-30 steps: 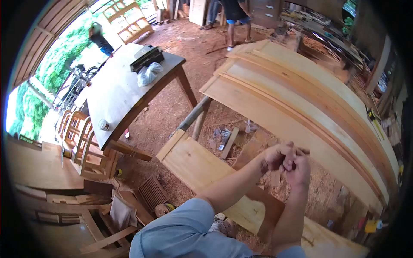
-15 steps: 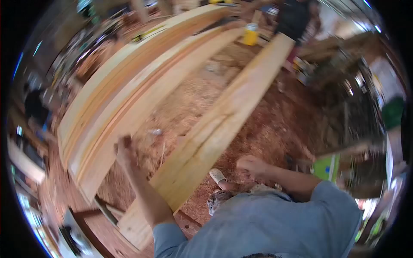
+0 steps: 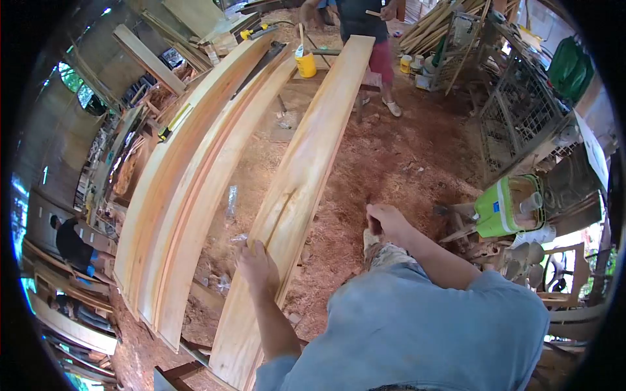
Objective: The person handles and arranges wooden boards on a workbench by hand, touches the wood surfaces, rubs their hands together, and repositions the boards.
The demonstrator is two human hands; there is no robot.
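A long, pale wooden plank (image 3: 297,176) with a dark crack in its grain runs away from me. My left hand (image 3: 256,267) is over its near left edge, fingers loosely extended and holding nothing visible; whether it touches the wood is unclear. To the right of the plank, my right hand (image 3: 389,223) hovers in front of my body with its fingers curled in. What those fingers hold, if anything, is hidden. Several more boards (image 3: 189,202) lie side by side to the left, with a tape measure (image 3: 164,133) and a handsaw (image 3: 257,68) on them.
Near the plank's far end is a yellow container (image 3: 306,64) with a brush in it. A person (image 3: 365,29) stands beyond. A green bag (image 3: 505,208) and a wire-mesh frame (image 3: 521,124) are at right. Wood shavings (image 3: 404,153) cover the floor.
The view has turned and steadied, so the boards look more upright. My left hand has come from beyond the plank's left side to above it. My right hand is raised and curled.
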